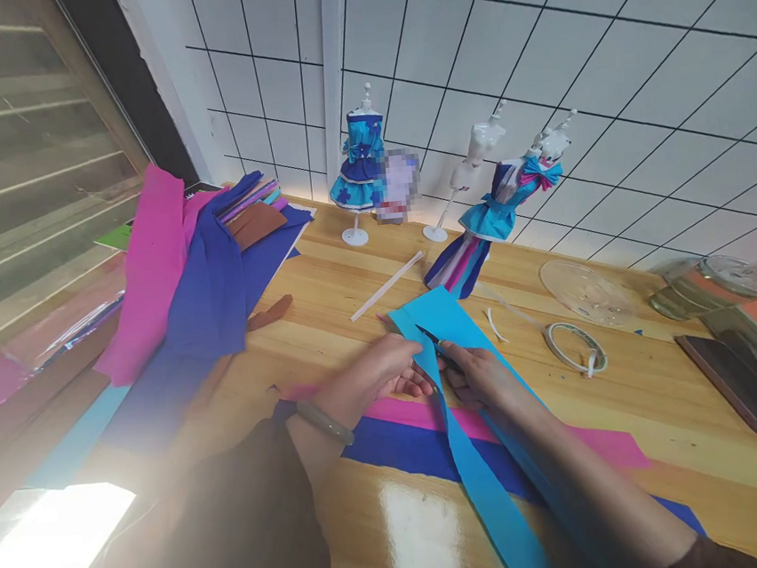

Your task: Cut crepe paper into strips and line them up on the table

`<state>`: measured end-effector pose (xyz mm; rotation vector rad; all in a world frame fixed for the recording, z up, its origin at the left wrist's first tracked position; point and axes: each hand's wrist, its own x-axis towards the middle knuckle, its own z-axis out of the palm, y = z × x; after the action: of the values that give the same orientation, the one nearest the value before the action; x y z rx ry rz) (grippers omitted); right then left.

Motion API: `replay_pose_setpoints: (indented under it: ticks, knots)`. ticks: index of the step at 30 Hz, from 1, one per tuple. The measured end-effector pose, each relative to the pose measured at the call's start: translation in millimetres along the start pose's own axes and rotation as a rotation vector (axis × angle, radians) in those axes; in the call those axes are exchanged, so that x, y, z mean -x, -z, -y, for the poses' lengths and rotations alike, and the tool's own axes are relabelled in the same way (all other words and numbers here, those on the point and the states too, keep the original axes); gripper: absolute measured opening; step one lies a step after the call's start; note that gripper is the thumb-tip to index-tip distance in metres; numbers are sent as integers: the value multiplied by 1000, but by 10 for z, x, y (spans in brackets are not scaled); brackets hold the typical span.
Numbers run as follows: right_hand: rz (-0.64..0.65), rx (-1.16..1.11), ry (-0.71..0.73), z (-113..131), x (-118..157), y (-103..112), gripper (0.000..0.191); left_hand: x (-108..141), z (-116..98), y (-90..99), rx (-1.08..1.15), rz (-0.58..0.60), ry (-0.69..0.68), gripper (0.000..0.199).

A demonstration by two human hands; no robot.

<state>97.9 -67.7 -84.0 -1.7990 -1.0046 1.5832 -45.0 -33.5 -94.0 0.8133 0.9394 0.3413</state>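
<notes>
My right hand is closed around the handles of a pair of scissors, whose dark blades lie in a light blue sheet of crepe paper. A long light blue strip, partly cut from the sheet, hangs down toward me between my hands. My left hand pinches the edge of this strip just left of the blades. Under my forearms lie a pink strip and a dark blue strip on the wooden table. The scissor handles are mostly hidden by my fingers.
Small mannequins stand at the back, one in a blue dress, one bare, one in a long striped dress. A tape roll, phone and glass jar are right. Pink paper and dark blue paper are left.
</notes>
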Motion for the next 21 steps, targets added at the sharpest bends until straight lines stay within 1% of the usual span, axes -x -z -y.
replay_pose_setpoints:
  ticks: [4, 11, 21]
  knots:
    - [15, -4, -12, 7, -7, 3, 34, 20, -14, -15, -2, -8, 15, 29]
    - [12, -18, 5, 28, -54, -8, 41, 45, -26, -49, 2, -58, 14, 20]
    - [14, -33, 10, 48, -127, -27, 39, 10, -9, -24, 3, -20, 12, 27]
